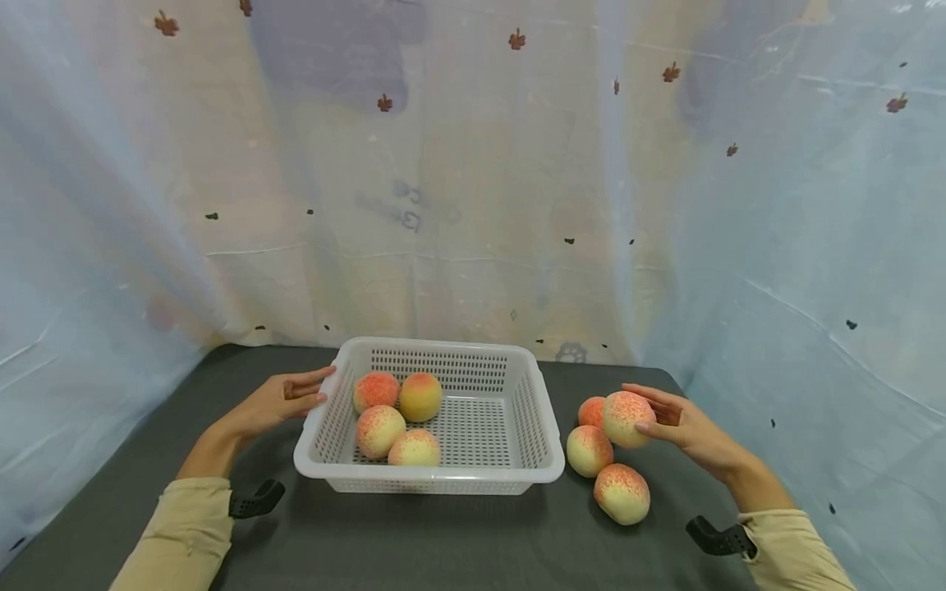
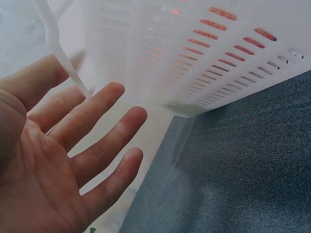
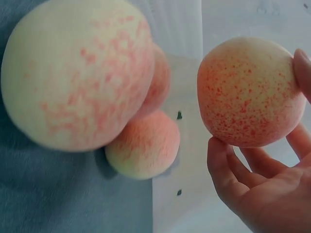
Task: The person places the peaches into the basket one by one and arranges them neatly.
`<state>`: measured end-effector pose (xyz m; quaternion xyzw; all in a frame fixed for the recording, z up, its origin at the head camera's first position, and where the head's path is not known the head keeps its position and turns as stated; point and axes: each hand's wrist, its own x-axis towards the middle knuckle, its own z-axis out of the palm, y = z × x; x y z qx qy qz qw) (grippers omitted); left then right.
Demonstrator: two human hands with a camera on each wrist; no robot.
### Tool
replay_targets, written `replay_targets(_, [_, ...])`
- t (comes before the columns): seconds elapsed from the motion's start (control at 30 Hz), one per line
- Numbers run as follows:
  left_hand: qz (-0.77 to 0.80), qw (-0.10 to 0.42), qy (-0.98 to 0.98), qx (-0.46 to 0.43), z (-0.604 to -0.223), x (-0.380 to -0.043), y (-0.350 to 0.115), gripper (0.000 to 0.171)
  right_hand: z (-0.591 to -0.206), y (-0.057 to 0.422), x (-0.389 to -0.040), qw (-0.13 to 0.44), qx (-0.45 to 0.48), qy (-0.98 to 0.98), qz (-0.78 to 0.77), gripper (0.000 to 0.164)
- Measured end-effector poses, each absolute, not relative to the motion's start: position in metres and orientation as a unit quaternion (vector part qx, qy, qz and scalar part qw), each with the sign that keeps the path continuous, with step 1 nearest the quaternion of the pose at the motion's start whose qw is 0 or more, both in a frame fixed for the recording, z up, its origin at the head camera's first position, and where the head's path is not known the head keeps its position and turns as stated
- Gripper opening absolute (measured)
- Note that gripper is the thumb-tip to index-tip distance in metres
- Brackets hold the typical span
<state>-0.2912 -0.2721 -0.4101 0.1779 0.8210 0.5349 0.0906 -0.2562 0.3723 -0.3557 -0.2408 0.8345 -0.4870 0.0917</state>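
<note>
My left hand (image 1: pixel 269 404) is at the left end of a white plastic basket (image 1: pixel 436 486), its fingertips touching the rim. The fingers of that hand (image 2: pixel 53 145) are extended and spread beside the slotted wall (image 2: pixel 160 53) in the left wrist view. Several red-and-yellow peaches sit in the left half of the basket, among them a yellower peach (image 1: pixel 420 398). My right hand (image 1: pixel 691 427) holds a speckled peach (image 3: pixel 250 92) between thumb and fingers, right of the basket. Beside it are three more peaches, the nearest peach (image 1: pixel 622 494) at the front.
A dark grey cloth (image 1: pixel 414 542) covers the table. Behind and on both sides hangs a pale translucent curtain (image 1: pixel 473 246) with small leaf prints. Black wrist straps show on the left wrist (image 1: pixel 256 498) and the right wrist (image 1: pixel 720 538).
</note>
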Motion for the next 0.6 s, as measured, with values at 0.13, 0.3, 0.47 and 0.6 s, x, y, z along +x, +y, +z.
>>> replay_targets(0.13, [0.536, 0.089, 0.821, 0.175, -0.409, -0.291, -0.272, 0.069, -0.351, 0.362, -0.255, 0.084, -0.247, 0.833, -0.487, 0.057])
replay_targets(0.3, [0.536, 0.088, 0.822, 0.171, -0.41, -0.291, -0.273, 0.069, -0.346, 0.348, -0.254, 0.086, -0.26, 0.824, -0.495, 0.057])
replay_targets(0.47, [0.535, 0.088, 0.823, 0.173, -0.411, -0.291, -0.273, 0.069, -0.344, 0.337, -0.254, 0.09, -0.28, 0.812, -0.504, 0.057])
replay_targets(0.6, [0.536, 0.087, 0.821, 0.175, -0.412, -0.291, -0.272, 0.069, -0.345, 0.329, -0.255, 0.1, -0.293, 0.803, -0.51, 0.058])
